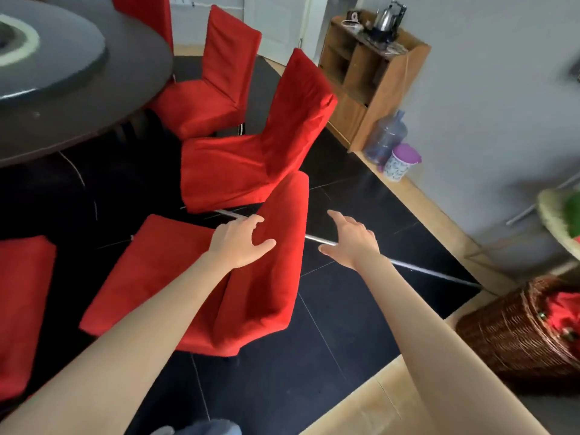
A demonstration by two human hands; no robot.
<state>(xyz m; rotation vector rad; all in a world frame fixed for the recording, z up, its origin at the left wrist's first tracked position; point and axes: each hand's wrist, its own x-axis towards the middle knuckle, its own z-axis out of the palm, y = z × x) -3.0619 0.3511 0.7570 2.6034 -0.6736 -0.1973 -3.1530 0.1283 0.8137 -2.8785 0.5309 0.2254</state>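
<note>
The nearest red chair (pixel 266 293) stands just outside the round table (pixel 94 120), with its seat toward the table. It is probably moderately heavy, a stiff frame under a soft cover that may slip, so grip both upper edges of the backrest. The left hand (pixel 241 243) is spread, fingers curved, over the backrest, and contact cannot be confirmed. The right hand (pixel 351 243) is spread and empty, farther from the table. Count: five red chairs, one table.
</note>
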